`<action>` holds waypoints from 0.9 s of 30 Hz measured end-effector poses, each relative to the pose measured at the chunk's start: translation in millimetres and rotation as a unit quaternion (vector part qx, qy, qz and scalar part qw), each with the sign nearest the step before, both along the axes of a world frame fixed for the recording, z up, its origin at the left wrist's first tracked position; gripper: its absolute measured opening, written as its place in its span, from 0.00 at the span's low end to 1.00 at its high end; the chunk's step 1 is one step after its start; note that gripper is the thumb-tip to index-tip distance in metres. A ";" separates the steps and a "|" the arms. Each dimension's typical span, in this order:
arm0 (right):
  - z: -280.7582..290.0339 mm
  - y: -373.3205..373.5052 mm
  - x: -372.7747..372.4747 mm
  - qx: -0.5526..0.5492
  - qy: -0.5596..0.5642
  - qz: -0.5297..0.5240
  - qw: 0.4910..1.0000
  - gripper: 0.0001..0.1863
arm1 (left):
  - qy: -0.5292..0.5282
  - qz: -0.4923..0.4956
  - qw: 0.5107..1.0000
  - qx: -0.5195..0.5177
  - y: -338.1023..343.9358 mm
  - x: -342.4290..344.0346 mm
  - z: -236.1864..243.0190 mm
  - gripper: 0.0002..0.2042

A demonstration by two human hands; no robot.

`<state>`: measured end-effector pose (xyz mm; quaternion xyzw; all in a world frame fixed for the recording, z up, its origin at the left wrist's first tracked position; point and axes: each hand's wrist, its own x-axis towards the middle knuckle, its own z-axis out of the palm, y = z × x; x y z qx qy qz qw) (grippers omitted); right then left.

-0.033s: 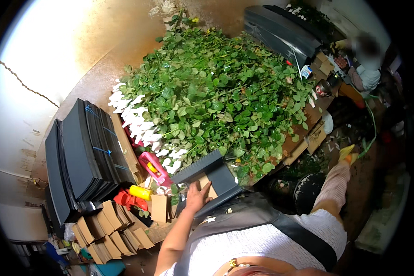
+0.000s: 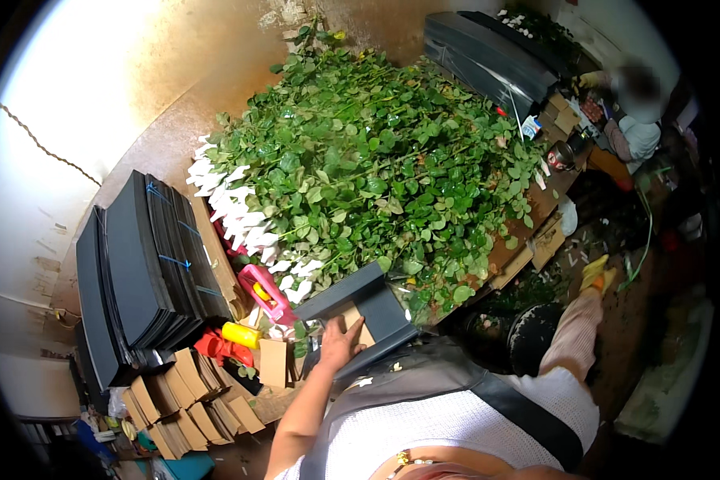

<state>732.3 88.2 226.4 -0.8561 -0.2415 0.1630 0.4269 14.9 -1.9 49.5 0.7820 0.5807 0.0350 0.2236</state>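
Note:
My bare left hand [image 2: 340,342] lies with fingers spread on a brown cardboard piece [image 2: 358,330] inside a dark grey folded tray [image 2: 384,308] at the table's near edge. It presses there and grasps nothing I can see. Out to the right, my right hand [image 2: 598,276], in a yellow glove, hangs over the floor beside the table. Its fingers look parted. A long green stem [image 2: 646,236] curves just beyond them, with a small gap between. A big heap of leafy green stems [image 2: 376,160] covers the table, white-wrapped heads [image 2: 236,212] along its left side.
Dark grey sheets [image 2: 140,264] tied with blue string stand at the left, near brown cardboard pieces [image 2: 192,388], a yellow roll [image 2: 242,334] and a pink-handled tool [image 2: 266,292]. A dark round bin [image 2: 536,336] stands below my right arm. Another person [image 2: 636,132] works at the far right.
My gloved right hand has drawn slightly left and down, and the green stem now hangs apart from it. My left hand and the tray have barely moved.

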 end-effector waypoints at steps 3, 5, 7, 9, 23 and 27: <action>-7.0 33.5 -108.3 0.123 0.084 0.133 0.980 0.16 | 0.004 0.007 1.000 0.007 -6.6 -4.4 -0.9 0.40; 8.1 63.7 -211.5 0.177 0.172 0.266 0.932 0.17 | -0.003 -0.001 1.000 0.004 -2.0 -5.6 5.8 0.40; 20.9 97.9 -308.9 0.178 0.234 0.414 0.861 0.18 | -0.023 0.000 1.000 0.012 -3.5 -11.5 5.3 0.40; 30.2 137.5 -393.5 0.100 0.028 0.588 0.802 0.18 | -0.038 0.013 0.999 0.010 -3.9 -10.1 13.0 0.35; 70.1 197.1 -519.8 0.206 -0.347 0.676 0.616 0.05 | -0.106 0.051 0.993 0.029 -5.6 -12.0 -1.5 0.25; 59.9 141.9 -451.6 0.300 -0.202 0.715 0.599 0.05 | -0.106 0.046 0.993 0.021 -7.4 -14.0 5.2 0.32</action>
